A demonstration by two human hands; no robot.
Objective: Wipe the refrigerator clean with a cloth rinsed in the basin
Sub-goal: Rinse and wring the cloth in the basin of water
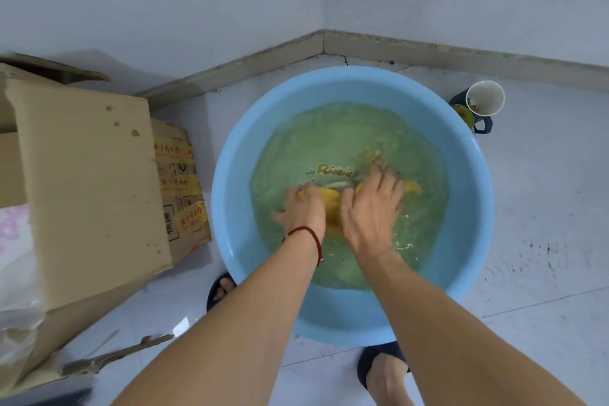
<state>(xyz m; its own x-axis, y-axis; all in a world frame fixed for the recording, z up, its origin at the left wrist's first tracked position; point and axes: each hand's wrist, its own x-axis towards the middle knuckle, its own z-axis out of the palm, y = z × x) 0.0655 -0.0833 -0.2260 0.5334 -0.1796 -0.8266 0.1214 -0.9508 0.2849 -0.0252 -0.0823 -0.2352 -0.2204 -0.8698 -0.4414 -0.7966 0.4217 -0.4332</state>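
our one head cam, looking steeply down from above, close over the blue basin (468, 227), floor corner beyond

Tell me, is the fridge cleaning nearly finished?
Not nearly. Done: the blue basin is filled with water and the yellow cloth is soaked. In hand: the left hand and right hand both hold the cloth under the water, rinsing it. Left: lifting it out, probably squeezing it, and wiping the refrigerator, which is not in view, so its state cannot be judged.
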